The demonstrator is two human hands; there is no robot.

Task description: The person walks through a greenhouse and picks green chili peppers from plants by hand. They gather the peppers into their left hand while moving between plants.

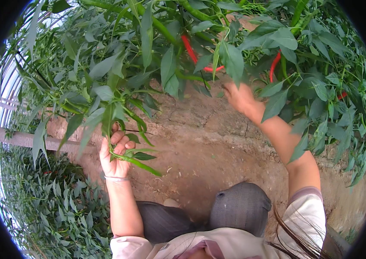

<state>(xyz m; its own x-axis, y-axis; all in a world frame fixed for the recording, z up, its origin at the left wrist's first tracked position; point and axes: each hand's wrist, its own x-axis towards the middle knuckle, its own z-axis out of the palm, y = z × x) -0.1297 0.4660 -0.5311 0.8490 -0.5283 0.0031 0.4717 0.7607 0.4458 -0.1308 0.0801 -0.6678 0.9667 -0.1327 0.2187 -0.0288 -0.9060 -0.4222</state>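
My left hand point(118, 150), with a thin band at the wrist, has its fingers curled around a leafy pepper branch. A long green chili pepper point(142, 166) hangs from that branch beside the palm. My right hand point(238, 97) reaches in under the foliage, its fingertips partly behind a leaf and just below the tip of a red chili pepper point(213, 69); whether they hold anything is unclear. Another red chili pepper point(189, 48) hangs above it. To the right of my right hand, a further red chili point(275, 66) hangs among the leaves.
Dense pepper plants point(325, 84) with green chilies arch over both forearms. Bare soil point(186, 158) lies beneath, around my bent knees point(241, 207). A long rail point(50, 142) runs at the left, more pepper plants point(63, 207) below it. Curved greenhouse ribs stand at the far left.
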